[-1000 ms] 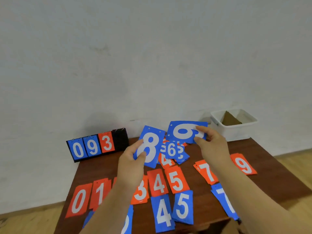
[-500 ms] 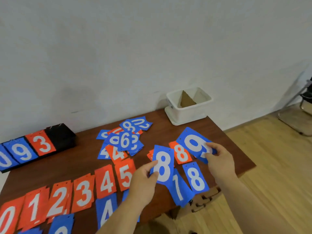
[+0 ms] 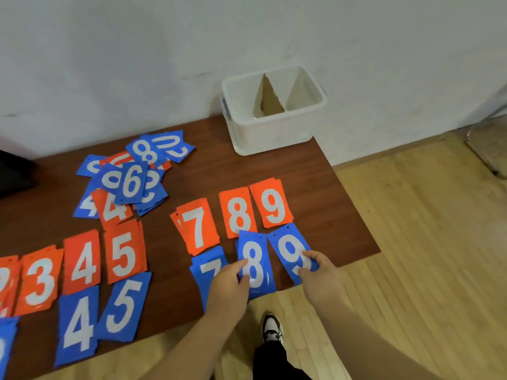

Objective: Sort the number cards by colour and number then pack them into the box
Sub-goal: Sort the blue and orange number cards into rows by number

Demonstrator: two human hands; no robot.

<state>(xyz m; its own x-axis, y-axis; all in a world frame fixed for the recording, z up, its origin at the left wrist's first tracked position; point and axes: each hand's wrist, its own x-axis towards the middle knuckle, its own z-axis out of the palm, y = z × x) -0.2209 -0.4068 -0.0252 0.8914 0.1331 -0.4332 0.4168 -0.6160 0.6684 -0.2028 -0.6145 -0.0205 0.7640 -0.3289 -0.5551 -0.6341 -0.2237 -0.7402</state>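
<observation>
My left hand (image 3: 229, 287) pinches a blue 8 card (image 3: 254, 263) lying on a blue 8 pile at the table's near right edge. My right hand (image 3: 319, 279) pinches a blue 9 card (image 3: 292, 249) just right of it, below the orange 9 (image 3: 273, 205). Orange 7 (image 3: 197, 226) and orange 8 (image 3: 237, 213) lie behind; a blue 7 pile (image 3: 210, 266) is partly under my left hand. An unsorted heap of cards (image 3: 131, 179) sits at the back. The white box (image 3: 274, 130) with a cardboard divider stands at the back right corner.
Orange 3 (image 3: 39, 281), 4 (image 3: 82, 263) and 5 (image 3: 124, 252) piles and blue 4 (image 3: 78, 326) and 5 (image 3: 124, 305) piles line the brown table (image 3: 323, 193). Wooden floor lies to the right. My shoe (image 3: 271, 327) shows below the table edge.
The view swung right and down. Both hands lowered their cards to the table: the blue 8 onto the blue 8 pile, the blue 9 beside it.
</observation>
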